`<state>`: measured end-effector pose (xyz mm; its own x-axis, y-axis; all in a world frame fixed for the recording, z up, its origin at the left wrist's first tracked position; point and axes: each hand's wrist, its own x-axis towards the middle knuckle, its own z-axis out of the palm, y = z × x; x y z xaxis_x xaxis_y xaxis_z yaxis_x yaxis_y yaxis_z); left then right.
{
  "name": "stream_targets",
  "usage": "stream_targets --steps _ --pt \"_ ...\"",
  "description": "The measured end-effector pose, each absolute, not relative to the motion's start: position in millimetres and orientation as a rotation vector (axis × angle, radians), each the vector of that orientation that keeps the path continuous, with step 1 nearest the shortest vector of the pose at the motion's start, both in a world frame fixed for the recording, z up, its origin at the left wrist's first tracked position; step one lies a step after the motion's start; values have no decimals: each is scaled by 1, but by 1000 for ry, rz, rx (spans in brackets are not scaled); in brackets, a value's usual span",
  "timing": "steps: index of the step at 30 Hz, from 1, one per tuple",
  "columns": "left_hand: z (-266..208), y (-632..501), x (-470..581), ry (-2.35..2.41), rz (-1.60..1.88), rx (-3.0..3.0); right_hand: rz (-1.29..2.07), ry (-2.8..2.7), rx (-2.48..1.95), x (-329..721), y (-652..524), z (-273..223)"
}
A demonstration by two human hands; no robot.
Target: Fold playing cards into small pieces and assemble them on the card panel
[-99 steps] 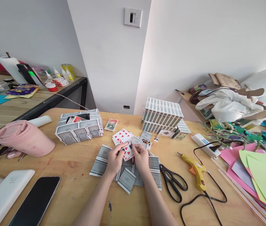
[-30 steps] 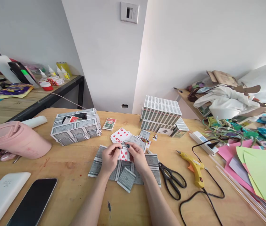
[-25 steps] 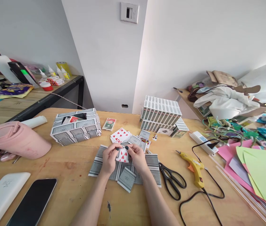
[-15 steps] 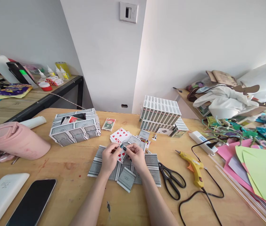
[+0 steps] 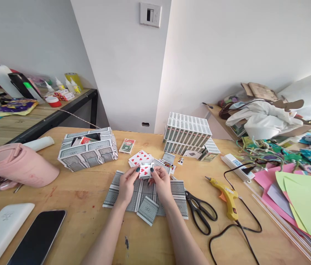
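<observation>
Between my two hands a playing card [image 5: 145, 171] with red hearts faces up, its ends looking folded. My left hand [image 5: 128, 184] pinches its left end, and my right hand [image 5: 160, 181] pinches the right end. Below them lies a flat panel of grey-backed cards [image 5: 178, 188] set edge to edge. One loose grey-backed card [image 5: 148, 211] rests askew on the panel's front edge. Just beyond my hands are a spread of heart cards [image 5: 139, 157] and some more grey-backed cards [image 5: 168, 158], partly hidden by my fingers.
Black-handled scissors [image 5: 199, 213] and a yellow glue gun [image 5: 228, 198] with its cord lie to the right. Stacked card boxes [image 5: 187, 132] stand at the back. A card-covered box [image 5: 88, 149], a pink roll [image 5: 20, 165] and a phone [image 5: 36, 239] are on the left.
The heart card has turned from upright to sideways between my hands. My fingers have moved apart to its two ends. Everything else on the table stays in place.
</observation>
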<state>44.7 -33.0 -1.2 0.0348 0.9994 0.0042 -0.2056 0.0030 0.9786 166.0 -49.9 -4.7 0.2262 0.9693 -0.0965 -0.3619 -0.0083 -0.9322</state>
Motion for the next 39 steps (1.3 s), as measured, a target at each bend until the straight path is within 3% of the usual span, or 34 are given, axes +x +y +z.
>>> stream_targets --steps 13,33,39 --pt "0 -30 42 1174 1223 1187 1200 -835 -1065 168 -53 -3" --pt "3 -39 45 1626 1221 1828 1174 -991 -1261 160 -56 -2" --pt "3 -38 48 1436 1302 1796 1133 -968 -1256 162 -54 -1"
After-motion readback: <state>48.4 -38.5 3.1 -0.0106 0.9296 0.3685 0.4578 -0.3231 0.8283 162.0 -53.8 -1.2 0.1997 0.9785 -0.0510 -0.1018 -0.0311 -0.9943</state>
